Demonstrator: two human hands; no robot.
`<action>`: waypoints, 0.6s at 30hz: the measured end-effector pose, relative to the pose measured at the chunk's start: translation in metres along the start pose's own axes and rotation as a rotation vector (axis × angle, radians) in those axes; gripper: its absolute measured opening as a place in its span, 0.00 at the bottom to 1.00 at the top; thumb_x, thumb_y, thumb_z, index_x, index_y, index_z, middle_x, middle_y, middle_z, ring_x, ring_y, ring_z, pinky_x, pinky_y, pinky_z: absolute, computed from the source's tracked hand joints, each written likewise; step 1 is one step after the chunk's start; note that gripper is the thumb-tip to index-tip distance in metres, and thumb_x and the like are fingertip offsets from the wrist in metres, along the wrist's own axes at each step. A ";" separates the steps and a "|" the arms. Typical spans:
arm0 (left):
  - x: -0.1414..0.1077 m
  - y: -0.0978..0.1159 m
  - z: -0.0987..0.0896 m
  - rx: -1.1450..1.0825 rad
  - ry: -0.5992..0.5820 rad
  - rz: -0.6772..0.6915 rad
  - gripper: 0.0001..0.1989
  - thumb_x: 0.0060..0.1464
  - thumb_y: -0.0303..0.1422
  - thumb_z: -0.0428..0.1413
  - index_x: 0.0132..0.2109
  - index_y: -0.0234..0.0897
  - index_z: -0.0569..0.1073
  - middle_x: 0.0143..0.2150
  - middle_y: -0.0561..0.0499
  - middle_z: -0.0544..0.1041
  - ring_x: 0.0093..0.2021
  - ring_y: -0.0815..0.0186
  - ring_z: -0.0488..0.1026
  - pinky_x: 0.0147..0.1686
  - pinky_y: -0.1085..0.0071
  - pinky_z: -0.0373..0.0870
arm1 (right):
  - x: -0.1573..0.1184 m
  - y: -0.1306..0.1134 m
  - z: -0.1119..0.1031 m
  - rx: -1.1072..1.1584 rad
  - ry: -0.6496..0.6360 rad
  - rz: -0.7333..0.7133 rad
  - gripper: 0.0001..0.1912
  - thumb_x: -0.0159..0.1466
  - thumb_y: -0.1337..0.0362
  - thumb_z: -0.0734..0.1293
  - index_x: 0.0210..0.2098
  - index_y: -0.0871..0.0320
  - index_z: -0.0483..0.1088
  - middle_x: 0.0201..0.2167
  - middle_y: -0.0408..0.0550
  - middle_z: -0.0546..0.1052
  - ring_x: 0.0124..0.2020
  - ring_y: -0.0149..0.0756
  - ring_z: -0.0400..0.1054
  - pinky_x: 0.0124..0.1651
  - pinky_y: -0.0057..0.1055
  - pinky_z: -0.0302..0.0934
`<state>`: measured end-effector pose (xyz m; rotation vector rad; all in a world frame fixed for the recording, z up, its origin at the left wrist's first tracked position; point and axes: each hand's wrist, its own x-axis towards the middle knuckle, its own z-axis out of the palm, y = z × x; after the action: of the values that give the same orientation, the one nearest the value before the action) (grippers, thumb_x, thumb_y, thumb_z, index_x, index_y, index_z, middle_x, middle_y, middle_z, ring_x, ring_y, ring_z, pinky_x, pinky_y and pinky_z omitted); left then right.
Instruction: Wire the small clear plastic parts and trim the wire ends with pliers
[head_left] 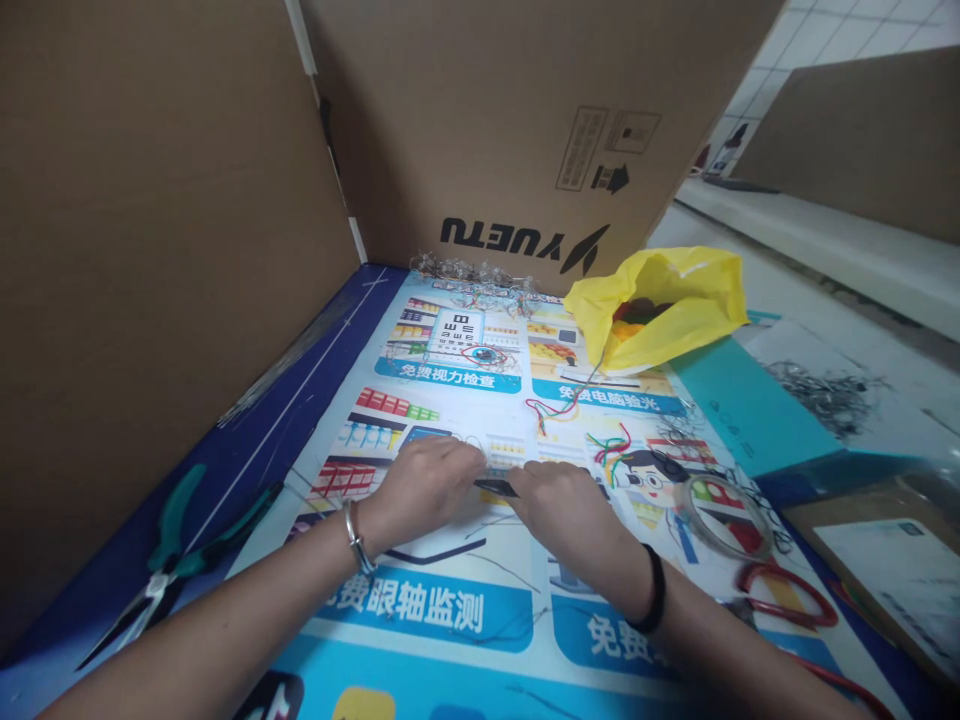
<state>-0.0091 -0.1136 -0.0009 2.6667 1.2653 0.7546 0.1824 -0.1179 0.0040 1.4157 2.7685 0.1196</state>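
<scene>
My left hand (431, 485) and my right hand (562, 510) are close together over the printed poster sheet (510, 610). Both are closed, with fingers pinched around a small dark flat piece (496, 488) that shows between them; its kind I cannot make out. A thin wire loop appears to rise by my left fingertips. Red, green and yellow threads (551, 410) lie just beyond the hands, and another coloured bunch (613, 455) lies to their right. Loose thin dark wires are scattered over the poster.
Teal-handled pliers (180, 555) lie at left. On the right are a round clear item (726, 515), red-handled scissors (787, 597) and an open yellow bag (675, 310). Wire clippings (825, 395) lie beyond a teal folder (757, 405). Cardboard walls (480, 130) stand behind and left.
</scene>
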 end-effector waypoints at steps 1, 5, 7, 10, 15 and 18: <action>0.000 0.001 0.000 0.007 0.001 0.002 0.12 0.56 0.28 0.44 0.32 0.35 0.71 0.26 0.49 0.73 0.28 0.68 0.67 0.28 0.72 0.60 | 0.000 0.000 -0.001 0.014 -0.017 0.008 0.08 0.62 0.63 0.61 0.30 0.57 0.69 0.26 0.46 0.74 0.27 0.35 0.68 0.26 0.29 0.49; -0.001 0.003 0.000 0.016 0.004 0.025 0.10 0.55 0.27 0.45 0.32 0.34 0.71 0.25 0.50 0.73 0.27 0.68 0.66 0.27 0.72 0.58 | 0.000 0.002 -0.007 0.071 -0.065 0.047 0.14 0.63 0.56 0.58 0.30 0.56 0.70 0.26 0.45 0.75 0.27 0.35 0.69 0.26 0.27 0.51; -0.002 0.003 0.001 0.017 0.008 0.038 0.10 0.55 0.27 0.45 0.32 0.34 0.71 0.25 0.50 0.72 0.27 0.68 0.66 0.27 0.72 0.58 | 0.000 0.003 -0.009 0.085 -0.081 0.050 0.15 0.63 0.55 0.58 0.30 0.56 0.70 0.26 0.45 0.75 0.28 0.36 0.70 0.26 0.27 0.51; -0.003 0.004 0.003 0.013 0.014 0.028 0.10 0.55 0.26 0.45 0.33 0.35 0.71 0.26 0.50 0.73 0.28 0.68 0.67 0.28 0.72 0.59 | 0.000 0.004 -0.009 0.077 -0.080 0.049 0.14 0.62 0.56 0.59 0.29 0.56 0.70 0.26 0.45 0.75 0.28 0.37 0.70 0.26 0.27 0.52; -0.002 0.004 0.003 0.027 -0.040 -0.029 0.10 0.55 0.27 0.44 0.33 0.36 0.70 0.26 0.50 0.73 0.28 0.67 0.68 0.29 0.72 0.59 | 0.002 0.003 -0.003 0.062 -0.034 0.023 0.11 0.62 0.58 0.61 0.29 0.57 0.70 0.26 0.45 0.74 0.29 0.36 0.69 0.29 0.28 0.53; 0.002 -0.001 -0.004 0.036 -0.046 -0.173 0.11 0.56 0.29 0.44 0.33 0.36 0.70 0.28 0.50 0.74 0.29 0.67 0.68 0.29 0.72 0.59 | 0.003 0.005 -0.003 0.070 0.001 0.023 0.12 0.61 0.56 0.61 0.30 0.58 0.69 0.27 0.47 0.73 0.31 0.36 0.68 0.32 0.29 0.53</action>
<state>-0.0107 -0.1119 0.0025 2.5435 1.4873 0.6493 0.1840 -0.1125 0.0072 1.4635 2.7841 0.0249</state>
